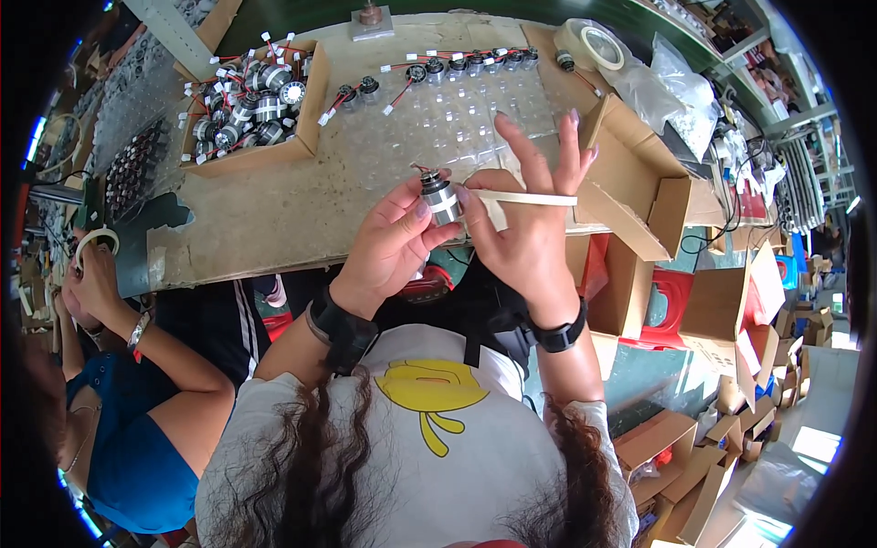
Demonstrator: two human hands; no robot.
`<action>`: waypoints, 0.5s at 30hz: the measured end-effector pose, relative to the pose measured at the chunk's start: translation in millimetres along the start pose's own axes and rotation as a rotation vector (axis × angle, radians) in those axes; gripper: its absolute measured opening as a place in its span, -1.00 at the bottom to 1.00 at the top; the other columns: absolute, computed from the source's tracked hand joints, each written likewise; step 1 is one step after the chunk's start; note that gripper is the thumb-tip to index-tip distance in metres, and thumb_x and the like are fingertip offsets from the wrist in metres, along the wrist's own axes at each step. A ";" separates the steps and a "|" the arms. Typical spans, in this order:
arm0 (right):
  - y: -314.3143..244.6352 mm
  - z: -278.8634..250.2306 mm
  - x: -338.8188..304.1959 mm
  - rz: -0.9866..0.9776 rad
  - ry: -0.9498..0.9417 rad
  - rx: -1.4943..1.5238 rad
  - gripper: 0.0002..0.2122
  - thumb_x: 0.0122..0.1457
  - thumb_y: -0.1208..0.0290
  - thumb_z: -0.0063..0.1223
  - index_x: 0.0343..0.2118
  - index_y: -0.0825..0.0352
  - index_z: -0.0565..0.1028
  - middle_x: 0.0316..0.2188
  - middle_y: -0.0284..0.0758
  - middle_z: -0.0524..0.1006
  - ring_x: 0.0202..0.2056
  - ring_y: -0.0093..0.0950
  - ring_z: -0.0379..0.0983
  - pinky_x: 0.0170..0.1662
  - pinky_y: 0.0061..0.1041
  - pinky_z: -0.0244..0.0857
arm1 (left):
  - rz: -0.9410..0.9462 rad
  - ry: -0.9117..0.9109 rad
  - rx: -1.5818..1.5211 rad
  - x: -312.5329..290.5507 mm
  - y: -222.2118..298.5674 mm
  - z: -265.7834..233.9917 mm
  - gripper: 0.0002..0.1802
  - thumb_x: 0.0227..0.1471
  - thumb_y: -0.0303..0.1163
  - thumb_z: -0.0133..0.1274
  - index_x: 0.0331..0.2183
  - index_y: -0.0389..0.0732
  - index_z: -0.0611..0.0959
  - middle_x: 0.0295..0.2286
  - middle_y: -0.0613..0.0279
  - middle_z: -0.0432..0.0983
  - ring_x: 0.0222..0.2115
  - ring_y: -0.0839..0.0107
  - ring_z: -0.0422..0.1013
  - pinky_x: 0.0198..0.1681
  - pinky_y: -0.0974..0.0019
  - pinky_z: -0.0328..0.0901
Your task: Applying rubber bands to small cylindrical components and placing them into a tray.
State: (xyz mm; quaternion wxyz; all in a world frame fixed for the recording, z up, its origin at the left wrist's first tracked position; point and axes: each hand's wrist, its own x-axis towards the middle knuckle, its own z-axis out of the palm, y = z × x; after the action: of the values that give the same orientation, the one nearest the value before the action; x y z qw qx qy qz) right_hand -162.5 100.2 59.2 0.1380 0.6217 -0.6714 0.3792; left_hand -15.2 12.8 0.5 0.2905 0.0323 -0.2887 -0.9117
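Note:
Upright in my left hand is a small silver motor with a black top and a short lead, gripped between thumb and fingers. A white band shows on its body. My right hand is right beside the motor, thumb and index finger pinching a narrow white strip of tape whose free end points right. The other fingers of that hand are raised and spread. Whether the strip's near end touches the motor is hidden by the fingertips.
At the left a cardboard box holds many wired motors. Across a clear plastic tray several more motors stand in a row. Tape rolls and an open carton are at the right. A co-worker's arm is at far left.

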 end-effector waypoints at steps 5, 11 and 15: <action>-5.3 14.6 -7.5 -0.071 0.040 -0.210 -0.93 -0.01 0.40 0.19 -0.43 0.18 0.59 0.14 -0.33 0.34 0.33 -0.07 -0.25 0.26 0.13 -0.52 | 0.010 0.045 0.082 3.4 -3.3 2.5 -0.59 0.20 -0.47 -0.11 0.08 -0.29 0.34 0.00 0.17 0.34 0.01 0.36 0.34 0.11 0.16 0.27; 16.9 5.3 -3.9 0.144 -0.194 0.449 -0.90 0.00 0.34 0.19 -0.42 0.20 0.60 0.14 -0.33 0.33 0.33 -0.04 -0.25 0.24 0.18 -0.53 | 0.045 0.061 0.123 2.1 1.3 -4.7 -0.58 0.20 -0.46 -0.10 0.09 -0.28 0.33 0.02 0.17 0.34 0.01 0.38 0.33 0.11 0.12 0.27; 1.8 -7.1 4.3 -0.009 0.005 -0.032 -0.87 0.00 0.28 0.20 -0.44 0.21 0.61 0.13 -0.32 0.35 0.33 -0.04 -0.27 0.25 0.17 -0.54 | 0.035 0.092 0.181 -1.2 4.7 -2.6 -0.58 0.20 -0.45 -0.09 0.09 -0.28 0.33 0.01 0.16 0.34 0.01 0.37 0.33 0.10 0.10 0.27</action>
State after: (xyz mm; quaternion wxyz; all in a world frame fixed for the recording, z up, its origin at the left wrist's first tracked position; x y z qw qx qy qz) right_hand -167.0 101.8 66.2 0.1513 0.6213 -0.6743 0.3694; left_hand -11.2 9.0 0.8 0.3152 0.0952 -0.3568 -0.8742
